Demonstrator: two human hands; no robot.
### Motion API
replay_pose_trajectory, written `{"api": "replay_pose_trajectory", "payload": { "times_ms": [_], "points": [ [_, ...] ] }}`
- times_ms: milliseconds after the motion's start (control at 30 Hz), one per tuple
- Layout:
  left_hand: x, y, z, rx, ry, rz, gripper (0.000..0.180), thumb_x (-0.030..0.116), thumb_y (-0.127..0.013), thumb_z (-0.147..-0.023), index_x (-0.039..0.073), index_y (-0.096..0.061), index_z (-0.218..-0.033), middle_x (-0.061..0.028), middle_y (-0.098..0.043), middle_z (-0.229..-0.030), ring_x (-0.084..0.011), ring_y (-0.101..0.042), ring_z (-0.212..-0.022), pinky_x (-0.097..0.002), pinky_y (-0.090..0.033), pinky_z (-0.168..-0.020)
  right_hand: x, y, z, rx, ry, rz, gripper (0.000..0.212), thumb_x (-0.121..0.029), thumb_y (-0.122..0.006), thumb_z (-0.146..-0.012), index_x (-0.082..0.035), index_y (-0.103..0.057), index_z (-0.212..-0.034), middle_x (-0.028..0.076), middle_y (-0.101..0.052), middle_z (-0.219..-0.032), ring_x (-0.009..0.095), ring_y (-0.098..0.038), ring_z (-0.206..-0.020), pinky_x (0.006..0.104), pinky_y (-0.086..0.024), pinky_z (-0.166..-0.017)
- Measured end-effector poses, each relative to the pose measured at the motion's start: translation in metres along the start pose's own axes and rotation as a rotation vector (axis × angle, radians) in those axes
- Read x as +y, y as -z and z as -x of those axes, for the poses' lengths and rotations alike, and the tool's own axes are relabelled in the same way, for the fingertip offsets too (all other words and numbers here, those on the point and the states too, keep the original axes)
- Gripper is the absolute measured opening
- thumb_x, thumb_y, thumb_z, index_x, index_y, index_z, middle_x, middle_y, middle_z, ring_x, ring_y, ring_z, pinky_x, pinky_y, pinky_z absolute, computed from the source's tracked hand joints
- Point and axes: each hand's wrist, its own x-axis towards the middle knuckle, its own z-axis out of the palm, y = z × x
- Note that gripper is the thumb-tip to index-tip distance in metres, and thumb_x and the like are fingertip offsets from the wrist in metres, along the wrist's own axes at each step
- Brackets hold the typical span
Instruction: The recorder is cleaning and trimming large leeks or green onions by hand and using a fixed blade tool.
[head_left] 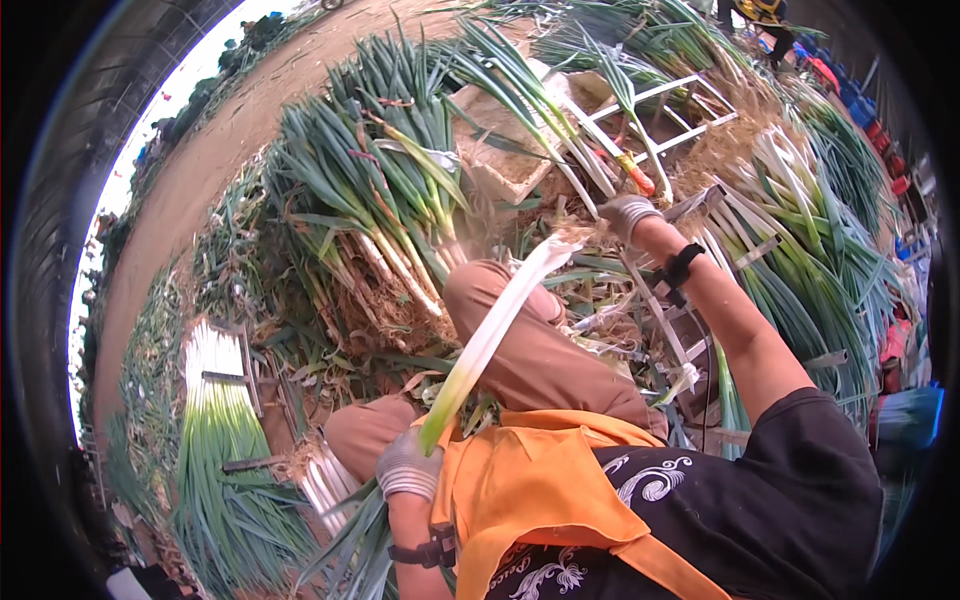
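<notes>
My left hand (pixel 408 466), in a pale knit glove, is closed round the green part of a long spring onion (pixel 500 310) in front of my lap. Its white shaft slants up and right across my knee, and its green leaves hang below my wrist. At the root end, my right hand (pixel 628 216), gloved too, is curled with the fingers partly hidden. What it grips cannot be made out. Just beyond that hand lie a red-orange object (pixel 637 175) and several spring onion stalks (pixel 545 110).
Untrimmed spring onions (pixel 370 170) stand bunched ahead to the left. Cleaned ones lie in a metal rack (pixel 222 377) at left and in another pile (pixel 800 220) at right. A white metal frame (pixel 660 92) sits ahead. Leaf scraps cover the ground, and a dark cable (pixel 712 385) hangs near my right arm.
</notes>
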Motion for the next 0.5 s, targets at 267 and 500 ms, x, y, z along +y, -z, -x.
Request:
{"api": "replay_pose_trajectory", "payload": {
  "times_ms": [267, 500],
  "points": [
    [-0.005, 0.001, 0.011, -0.017, 0.075, 0.024, 0.025, 0.021, -0.059, -0.069, 0.006, -0.06, -0.089, -0.018, -0.061, -0.082, -0.0356, -0.058, -0.079, -0.0439, -0.047, -0.07, -0.074, 0.028, 0.063, 0.093, -0.075, -0.652, 0.041, -0.016, -0.066, -0.071, -0.012, -0.056, -0.11, 0.016, -0.057, -0.11, 0.028, -0.057, -0.097, 0.037, -0.046, -0.084],
    [-0.005, -0.006, 0.002, 0.034, 0.01, -0.011, 0.023, 0.019, -0.059, -0.069, 0.007, -0.06, -0.089, -0.018, -0.061, -0.079, -0.0358, -0.059, -0.077, -0.0447, -0.047, -0.068, -0.158, 0.087, 0.048, 0.433, 0.597, -0.092, 0.062, -0.016, -0.074, -0.058, -0.006, -0.05, -0.115, 0.015, -0.054, -0.114, 0.032, -0.052, -0.103, 0.0353, -0.042, -0.091]
  ]
}}
